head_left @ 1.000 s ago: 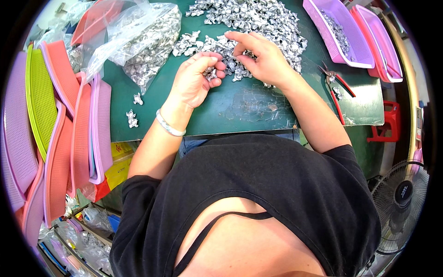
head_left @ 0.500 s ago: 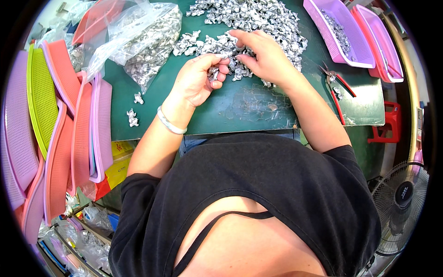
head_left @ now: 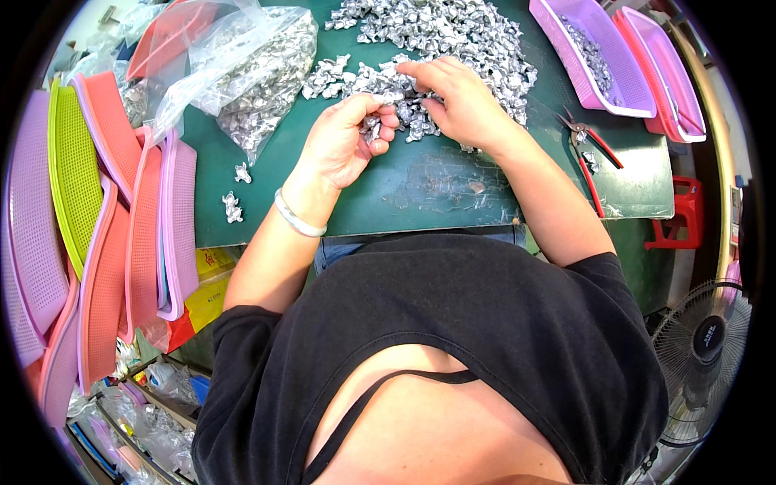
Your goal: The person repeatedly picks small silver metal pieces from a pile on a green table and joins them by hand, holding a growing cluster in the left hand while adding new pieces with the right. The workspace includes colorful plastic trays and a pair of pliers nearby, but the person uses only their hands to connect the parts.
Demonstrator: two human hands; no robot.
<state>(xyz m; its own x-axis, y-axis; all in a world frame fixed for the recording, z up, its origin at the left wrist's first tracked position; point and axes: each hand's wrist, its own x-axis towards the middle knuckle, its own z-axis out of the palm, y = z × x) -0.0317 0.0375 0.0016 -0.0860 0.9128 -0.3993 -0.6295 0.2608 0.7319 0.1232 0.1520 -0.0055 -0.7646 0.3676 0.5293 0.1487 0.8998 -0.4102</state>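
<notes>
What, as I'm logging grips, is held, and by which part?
Left hand: small silvery pieces within curled fingers; gripped part unclear. Right hand: nothing visibly held.

From afar I'm seeing heap of pieces [head_left: 465,36] lying on far half of table [head_left: 376,206], bag [head_left: 271,89] sitting left of it; stacked baskets [head_left: 77,170] standing past table's left edge; pliers [head_left: 579,129] lying right, before tray [head_left: 621,69]; fan [head_left: 708,339] standing near-right, off table.

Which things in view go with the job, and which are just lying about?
With the job:
left hand, curled around small silver pieces
right hand, open at the silver heap
probably clear bag and upper-right purple basket, both holding similar pieces

Apparently lying about:
red-handled pliers, untouched, role unclear
fan
red stool
stacked baskets at left
</notes>
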